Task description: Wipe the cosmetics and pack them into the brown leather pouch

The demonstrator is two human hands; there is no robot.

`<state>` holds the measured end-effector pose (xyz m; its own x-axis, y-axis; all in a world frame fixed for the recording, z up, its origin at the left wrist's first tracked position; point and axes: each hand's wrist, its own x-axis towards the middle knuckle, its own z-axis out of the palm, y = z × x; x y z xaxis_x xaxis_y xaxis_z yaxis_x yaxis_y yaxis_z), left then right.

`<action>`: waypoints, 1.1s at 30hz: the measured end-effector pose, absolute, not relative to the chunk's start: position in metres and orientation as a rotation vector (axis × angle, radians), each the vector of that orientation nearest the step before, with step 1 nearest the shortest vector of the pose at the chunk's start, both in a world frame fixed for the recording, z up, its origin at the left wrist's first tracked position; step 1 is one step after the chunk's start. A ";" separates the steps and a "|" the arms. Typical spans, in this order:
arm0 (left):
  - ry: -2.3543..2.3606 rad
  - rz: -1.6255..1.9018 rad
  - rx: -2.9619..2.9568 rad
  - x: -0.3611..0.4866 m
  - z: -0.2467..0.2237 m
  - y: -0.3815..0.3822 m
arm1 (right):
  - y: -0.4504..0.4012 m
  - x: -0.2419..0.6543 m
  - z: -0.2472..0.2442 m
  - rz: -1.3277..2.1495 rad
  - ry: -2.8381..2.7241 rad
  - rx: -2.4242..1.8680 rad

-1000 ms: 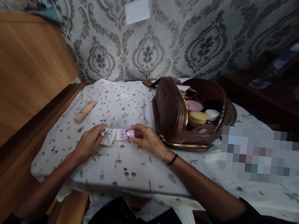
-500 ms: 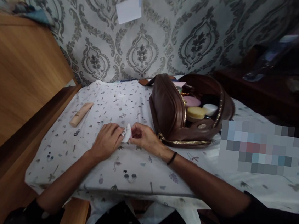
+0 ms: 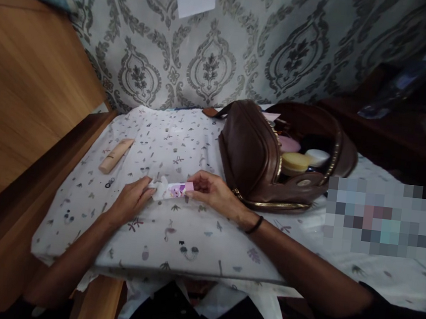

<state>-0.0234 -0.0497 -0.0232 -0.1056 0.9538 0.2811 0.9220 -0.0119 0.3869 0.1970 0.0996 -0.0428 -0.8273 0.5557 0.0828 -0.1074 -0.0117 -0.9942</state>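
My right hand [image 3: 209, 192] pinches the pink end of a small printed packet [image 3: 180, 190], pink, purple and white, held low over the patterned cloth. My left hand [image 3: 133, 197] has its fingertips closed on a crumpled white, tissue-like piece [image 3: 159, 189] at the packet's other end. Whether the white piece is joined to the packet, I cannot tell. To the right of my hands stands an unzipped brown leather bag [image 3: 249, 153]. A yellow round-lidded container [image 3: 295, 163], a white one [image 3: 317, 158] and a pink item [image 3: 289, 144] show inside it.
A peach-coloured tube [image 3: 116, 156] lies on the white patterned cloth [image 3: 177, 140] at the left. Wooden furniture [image 3: 35, 75] borders the left side. The patterned wall is behind, and a clear bottle [image 3: 399, 87] stands at the back right. A pixelated patch covers the right part.
My hands have moved apart, my left hand going left. The pink and purple packet and crumpled white piece now show stretched between them, where a small white item showed before. The view has shifted slightly.
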 end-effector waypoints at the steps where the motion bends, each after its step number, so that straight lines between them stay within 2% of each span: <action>1: 2.154 0.776 2.082 -0.022 -0.023 -0.050 | 0.100 0.197 -0.042 1.898 -1.795 -0.486; 7: 2.166 1.001 2.223 -0.016 -0.020 -0.056 | 0.103 0.198 -0.037 1.958 -1.888 -0.517; 14: 2.464 1.250 1.953 -0.014 -0.002 -0.051 | 0.102 0.198 -0.038 1.925 -1.798 -0.453; 19: 2.133 0.868 2.468 0.030 -0.004 -0.035 | 0.100 0.195 -0.040 1.892 -1.792 -0.419; 22: 2.113 0.642 2.641 0.043 -0.013 -0.032 | 0.101 0.195 -0.040 1.864 -1.784 -0.409; 33: 2.262 0.367 2.343 -0.016 -0.014 -0.075 | 0.102 0.197 -0.044 1.799 -1.885 -0.476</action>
